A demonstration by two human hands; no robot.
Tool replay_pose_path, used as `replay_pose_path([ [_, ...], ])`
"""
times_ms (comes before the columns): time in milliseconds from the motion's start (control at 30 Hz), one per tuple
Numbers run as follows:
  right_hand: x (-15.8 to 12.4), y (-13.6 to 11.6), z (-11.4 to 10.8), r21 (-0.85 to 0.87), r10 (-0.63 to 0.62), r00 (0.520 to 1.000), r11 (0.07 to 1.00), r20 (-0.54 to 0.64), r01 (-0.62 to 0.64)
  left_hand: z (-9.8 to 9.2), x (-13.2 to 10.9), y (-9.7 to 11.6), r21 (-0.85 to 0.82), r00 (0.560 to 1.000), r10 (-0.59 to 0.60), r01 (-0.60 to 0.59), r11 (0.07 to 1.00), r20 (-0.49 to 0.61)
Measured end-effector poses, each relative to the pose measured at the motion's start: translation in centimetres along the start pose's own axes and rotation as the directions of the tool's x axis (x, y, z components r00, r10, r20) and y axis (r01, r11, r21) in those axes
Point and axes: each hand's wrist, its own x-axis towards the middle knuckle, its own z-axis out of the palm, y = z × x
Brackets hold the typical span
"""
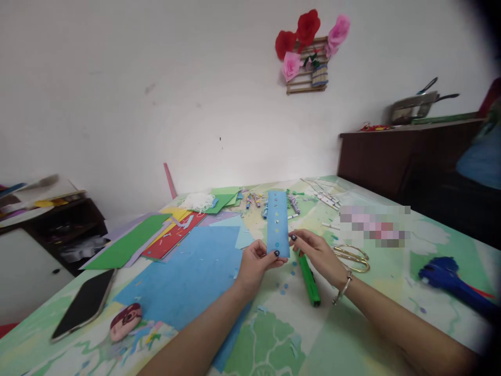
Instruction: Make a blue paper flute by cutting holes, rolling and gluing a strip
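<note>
A narrow blue paper strip (277,222) stands upright above the table, with a column of small punched holes down its middle. My left hand (258,263) pinches its lower left corner, thumb in front. At the strip's right edge is my right hand (313,250), fingers curled and their tips at the paper; the exact contact is partly hidden. Beneath that hand lies a green tool (309,279) with a dark end, perhaps a utility knife. Gold-handled scissors (354,258) rest right of my right wrist. Small blue paper dots (284,289) are scattered below the strip.
Blue sheets (183,271) cover the left-middle, near green card (129,243) and white string (198,202). A phone (84,303) and a pink rounded object (126,321) lie at left. A blue glue gun (450,279) is at right. Behind stands the wall (195,104).
</note>
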Motion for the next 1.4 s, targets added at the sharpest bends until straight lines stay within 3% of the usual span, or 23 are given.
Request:
replay_pose_path([
  [100, -0.8, -0.9, 0.4, 0.233, 0.011, 0.998, 0.972, 0.067, -0.026, 0.5, -0.3, -0.4, 0.011, 0.997, -0.017, 0.016, 1.0, 0.073],
  [267, -1.8, -1.6, 0.1, 0.355, -0.03, 0.988, 0.934, 0.152, -0.027, 0.8, -0.6, -0.3, 0.037, 0.994, 0.001, -0.005, 0.999, 0.111],
  [433, -2.1, -1.5, -0.1, 0.313, -0.04, 0.98, 0.949, 0.196, -0.024, 0.8, -0.6, -0.2, 0.03, 0.998, -0.042, 0.041, 0.999, 0.038],
  [767, -2.3, -0.6, 0.6, 0.224, -0.084, 0.992, 0.973, 0.097, 0.06, 1.1, -0.4, -0.8, 0.077, 0.998, 0.003, 0.002, 0.997, -0.06],
  [1133, -2.5, -0.7, 0.2, 0.17, -0.088, 0.991, 0.983, 0.096, 0.071, 1.5, -0.8, -0.1, 0.168, 1.0, -0.021, 0.021, 0.985, -0.005],
  [1233, -2.5, -0.8, 0.1, 0.301, -0.045, 0.993, 0.953, 0.11, 0.01, 1.4, -0.7, 0.2, 0.158, 0.999, -0.03, 0.028, 0.987, 0.013],
  [1400, -2.4, -1.0, 0.2, 0.612, 0.152, 0.97, 0.754, 0.191, -0.239, 0.9, -0.7, -0.1, 0.061, 0.99, 0.015, -0.024, 0.998, 0.138],
])
